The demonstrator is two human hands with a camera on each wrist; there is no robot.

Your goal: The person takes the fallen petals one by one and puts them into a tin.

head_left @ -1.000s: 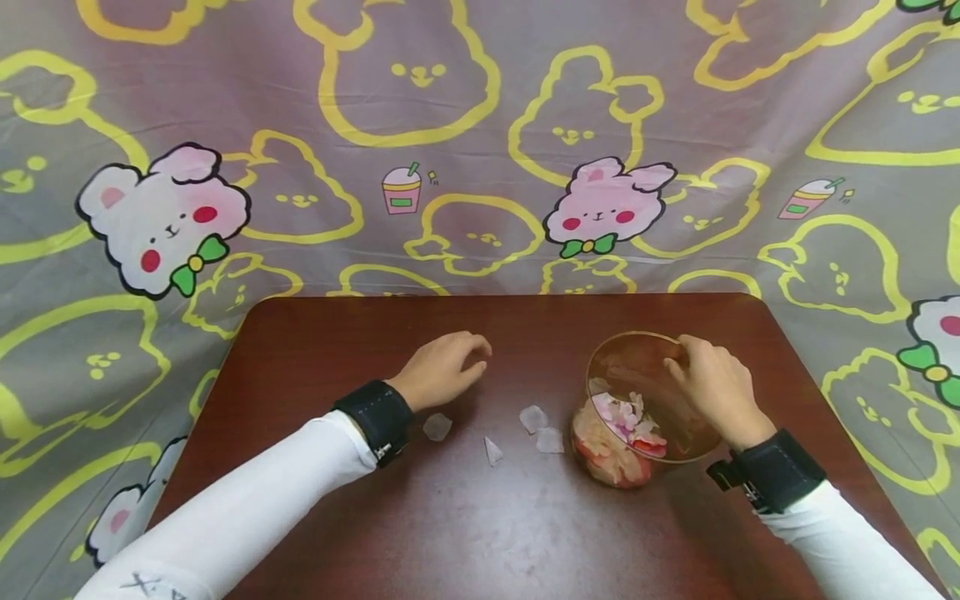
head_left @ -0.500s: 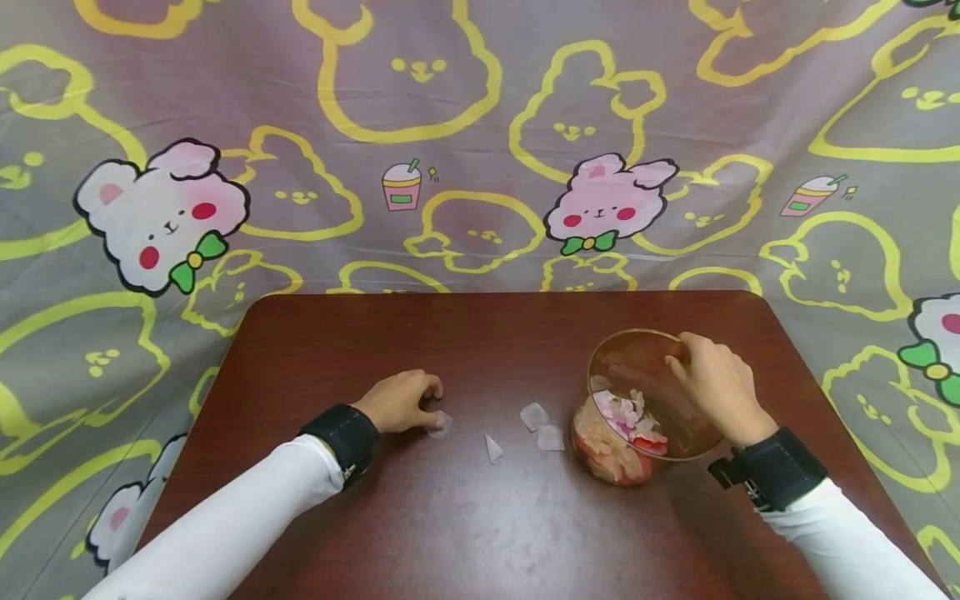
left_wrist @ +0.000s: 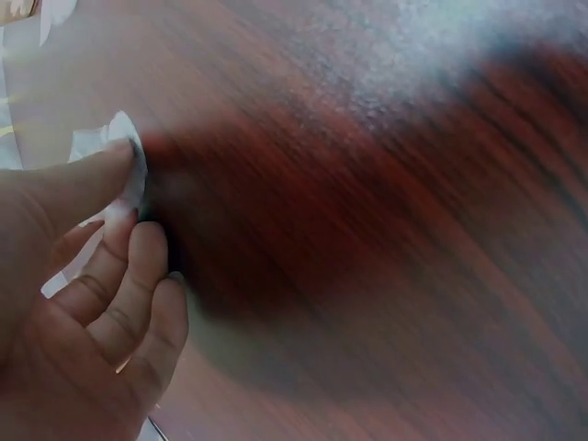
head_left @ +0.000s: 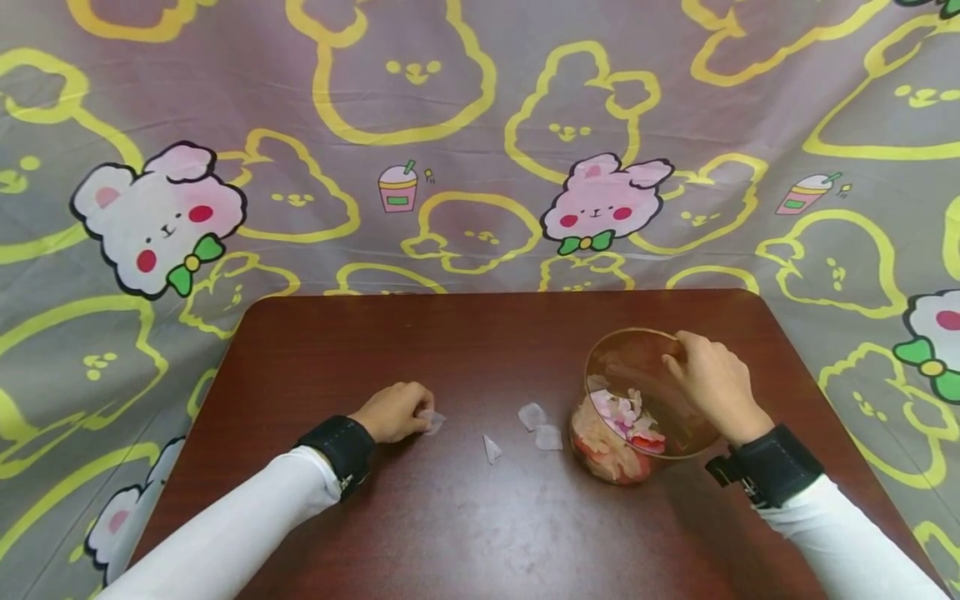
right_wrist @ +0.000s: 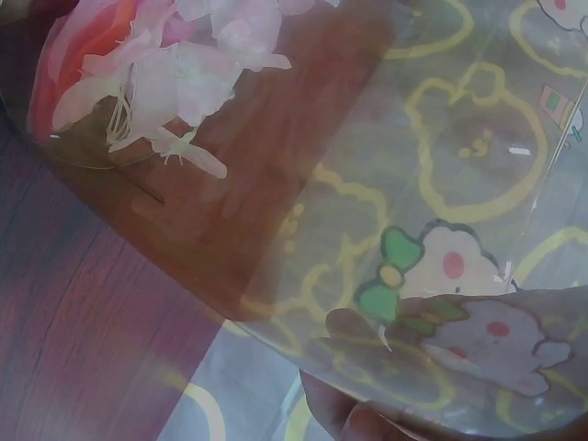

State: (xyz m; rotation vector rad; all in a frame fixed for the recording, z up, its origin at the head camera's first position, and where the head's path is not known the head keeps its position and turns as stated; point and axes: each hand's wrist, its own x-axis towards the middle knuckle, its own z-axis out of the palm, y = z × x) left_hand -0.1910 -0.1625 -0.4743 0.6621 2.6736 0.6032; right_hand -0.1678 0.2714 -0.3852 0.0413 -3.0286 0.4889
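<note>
Backdrop: cartoon-rabbit cloth [head_left: 480, 167] is hanging behind a dark wooden bench [head_left: 465, 517].
Head view: left hand [head_left: 393, 412] is pinching a pale petal [head_left: 431, 421]; three loose petals [head_left: 532, 415] are lying well short of the glass jar [head_left: 637, 400], which right hand [head_left: 712, 383] is tilting by its rim.
Left wrist: thumb and fingers [left_wrist: 110, 230] are closing on the petal.
Right wrist: jar is already holding many petals.

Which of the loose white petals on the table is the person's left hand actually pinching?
The leftmost petal, pinched in the left hand. The other three petals lie untouched, nearer the glass bowl.
</note>
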